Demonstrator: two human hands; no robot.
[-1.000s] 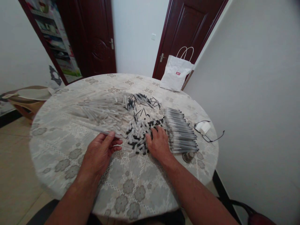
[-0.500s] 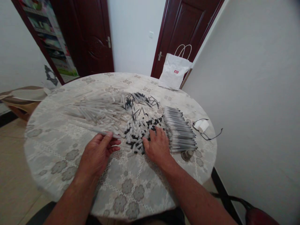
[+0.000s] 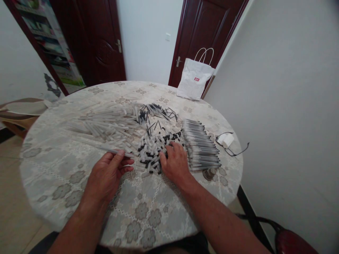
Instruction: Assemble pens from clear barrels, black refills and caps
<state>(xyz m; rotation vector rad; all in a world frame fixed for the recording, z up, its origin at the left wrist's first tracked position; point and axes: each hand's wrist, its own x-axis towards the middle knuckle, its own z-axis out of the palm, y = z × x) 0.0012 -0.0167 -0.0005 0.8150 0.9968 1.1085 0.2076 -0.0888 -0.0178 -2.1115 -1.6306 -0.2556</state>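
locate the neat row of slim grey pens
In the head view, the pen row lies right of centre on the flowered grey tablecloth, between the right hand and the dark-framed glasses.

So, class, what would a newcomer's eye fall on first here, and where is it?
Probably the heap of black and whitish caps in the middle, with the right hand at its near right side. To its right lies a neat row of pens, and to its left a loose spread of tubes, one held in the left hand. A white bag stands at the far edge of the table.
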